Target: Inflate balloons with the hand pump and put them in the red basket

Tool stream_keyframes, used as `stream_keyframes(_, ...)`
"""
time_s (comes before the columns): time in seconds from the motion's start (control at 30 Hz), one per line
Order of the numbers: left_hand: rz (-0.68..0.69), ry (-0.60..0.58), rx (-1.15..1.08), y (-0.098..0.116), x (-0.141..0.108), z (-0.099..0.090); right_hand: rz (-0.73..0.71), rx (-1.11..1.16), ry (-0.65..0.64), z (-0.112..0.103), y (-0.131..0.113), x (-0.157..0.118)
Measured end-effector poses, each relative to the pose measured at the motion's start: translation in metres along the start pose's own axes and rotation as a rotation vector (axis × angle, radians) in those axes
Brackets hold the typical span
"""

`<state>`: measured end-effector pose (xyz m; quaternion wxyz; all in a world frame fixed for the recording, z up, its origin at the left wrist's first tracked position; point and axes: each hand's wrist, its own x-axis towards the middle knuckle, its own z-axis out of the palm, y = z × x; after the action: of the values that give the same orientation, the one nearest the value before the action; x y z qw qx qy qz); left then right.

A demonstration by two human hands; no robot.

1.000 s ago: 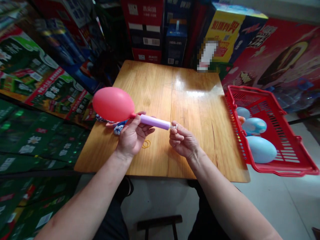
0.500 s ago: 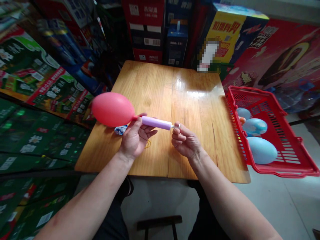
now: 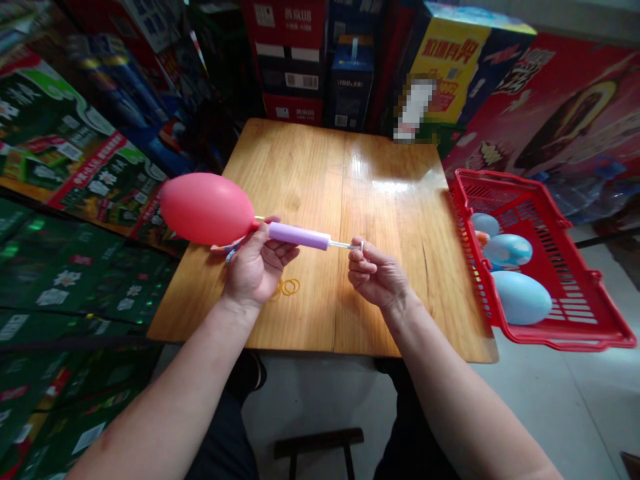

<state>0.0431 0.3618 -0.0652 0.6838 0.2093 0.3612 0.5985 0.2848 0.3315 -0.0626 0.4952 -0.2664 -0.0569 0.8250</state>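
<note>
A red balloon (image 3: 207,208), blown up to an oval, sits on the left end of a purple balloon pump (image 3: 300,235). My left hand (image 3: 255,263) pinches the balloon's neck against the pump's nozzle end, its other fingers under the barrel. My right hand (image 3: 375,272) is closed on the white plunger handle, and a stretch of the thin white rod shows outside the barrel. Behind my left hand, partly hidden, lies a blue patterned item (image 3: 233,252). Yellow rubber bands (image 3: 289,287) lie on the wooden table (image 3: 310,327) beside my left hand.
At the table's right side stands a red basket (image 3: 590,277) with several blue balloons (image 3: 523,298) in it. Stacked green cartons (image 3: 75,280) line the left. Boxes (image 3: 293,73) stand behind the table's far edge. A dark stool (image 3: 319,443) is below the near edge.
The plunger rod is pulled farther out of the barrel. My left hand, the pump and the balloon have shifted left and slightly up. The balloon looks a little larger.
</note>
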Motion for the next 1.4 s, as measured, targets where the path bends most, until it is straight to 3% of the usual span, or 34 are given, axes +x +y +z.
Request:
stream_keyframes(0.1, 0.105, 0.031, 0.005, 0.003, -0.002, 0.001, -0.050, 0.033, 0.005, 0.000, -0.004, -0.002)
stream_keyframes(0.27, -0.058, -0.093, 0.017, -0.013, -0.015, 0.006, -0.014, 0.006, -0.013, 0.000, 0.018, 0.001)
stream_keyframes(0.4, -0.057, -0.060, -0.011, -0.019, -0.014, 0.006, -0.023, 0.025, -0.031, 0.001, 0.028, 0.005)
stream_keyframes(0.57, -0.098, -0.023, -0.021, -0.009, -0.006, 0.002, 0.002, -0.017, 0.004, 0.001, 0.016, 0.005)
stream_keyframes(0.77, 0.098, 0.013, -0.002, 0.007, -0.004, -0.003, -0.078, 0.010, 0.002, 0.001, 0.006, 0.001)
stream_keyframes(0.9, -0.037, -0.072, 0.035, -0.005, -0.012, 0.002, -0.023, -0.045, 0.005, 0.004, 0.022, 0.004)
stream_keyframes(1.0, -0.050, -0.074, 0.034, -0.013, -0.014, 0.006, -0.023, -0.014, 0.000, 0.006, 0.028, 0.006)
stream_keyframes(1.23, -0.086, -0.040, 0.009, -0.007, -0.006, 0.004, -0.008, -0.004, 0.004, 0.002, 0.018, 0.004)
stream_keyframes(1.4, 0.046, 0.026, -0.002, 0.008, 0.001, -0.005, -0.070, -0.003, 0.032, 0.004, 0.005, -0.002)
